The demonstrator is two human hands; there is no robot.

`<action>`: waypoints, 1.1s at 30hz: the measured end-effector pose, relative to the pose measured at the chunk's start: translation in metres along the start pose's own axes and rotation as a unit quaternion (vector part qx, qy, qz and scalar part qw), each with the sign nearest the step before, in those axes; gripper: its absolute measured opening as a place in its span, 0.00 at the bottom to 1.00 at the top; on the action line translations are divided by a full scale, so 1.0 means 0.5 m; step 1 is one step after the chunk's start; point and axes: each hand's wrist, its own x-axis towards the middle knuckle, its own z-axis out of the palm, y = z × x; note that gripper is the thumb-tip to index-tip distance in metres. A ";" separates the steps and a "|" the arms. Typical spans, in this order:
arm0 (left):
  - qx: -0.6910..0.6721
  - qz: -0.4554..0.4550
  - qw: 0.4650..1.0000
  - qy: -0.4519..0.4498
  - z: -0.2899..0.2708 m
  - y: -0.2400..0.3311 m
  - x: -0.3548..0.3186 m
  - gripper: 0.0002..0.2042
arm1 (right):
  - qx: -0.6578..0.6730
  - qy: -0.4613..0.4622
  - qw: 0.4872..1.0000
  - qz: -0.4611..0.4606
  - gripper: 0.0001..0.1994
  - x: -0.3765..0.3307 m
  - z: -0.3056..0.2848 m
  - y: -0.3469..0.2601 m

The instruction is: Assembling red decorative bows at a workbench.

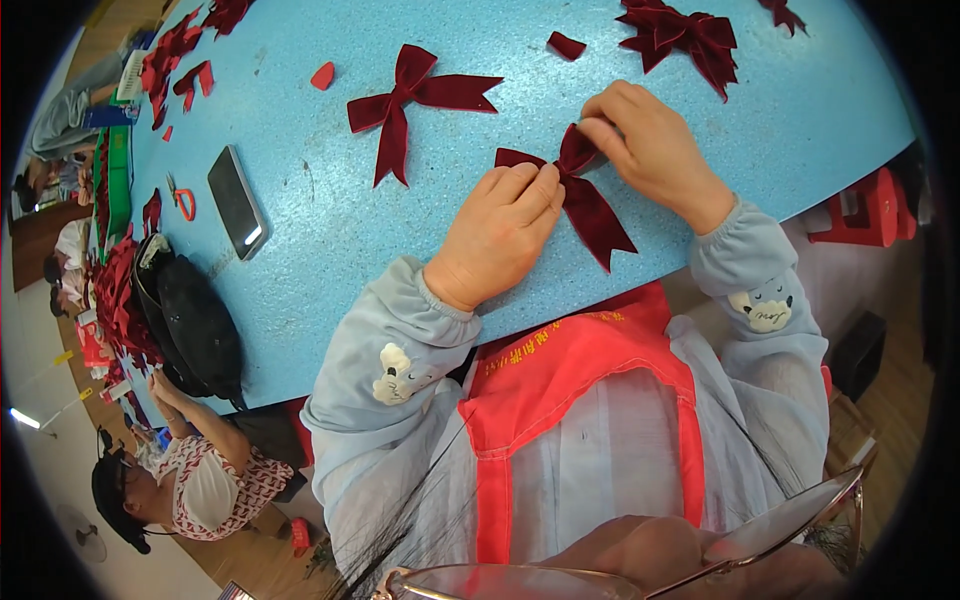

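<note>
A dark red velvet bow (598,222) lies low over the blue table, its notched tail pointing toward me. My left hand (502,228) is closed, its fingertips pinching the bow by the centre knot. From the other side my right hand (652,150) grips the bow's upper loop between thumb and curled fingers. Parts of the loops are hidden under the fingers. Just beyond my left hand, a second velvet bow (400,104) rests flat with loops and tails spread.
The blue table (330,250) carries a bow pile (685,42), a velvet scrap (567,45), a red piece (322,75), a phone (237,203), orange-handled scissors (183,198) and a black bag (190,325). A co-worker (205,465) sits at the left edge.
</note>
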 end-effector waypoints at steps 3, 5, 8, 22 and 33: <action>0.020 0.007 1.000 0.000 0.007 0.003 -0.009 0.11 | 0.012 -0.042 0.999 -0.029 0.04 0.008 -0.003 -0.015; 0.029 0.009 1.000 0.001 0.011 0.004 -0.009 0.10 | 0.018 -0.065 0.997 -0.043 0.04 0.013 -0.002 -0.020; -0.143 -0.190 0.967 0.088 0.017 0.008 0.003 0.08 | 0.112 -0.074 0.991 -0.008 0.04 0.015 0.003 -0.022; -0.080 -0.250 0.964 0.039 0.045 0.002 0.042 0.05 | 0.130 0.005 0.988 -0.078 0.06 -0.003 0.034 -0.005; -0.133 -0.248 0.949 0.139 0.022 0.012 0.022 0.09 | 0.158 0.085 0.982 -0.050 0.10 0.007 0.022 -0.003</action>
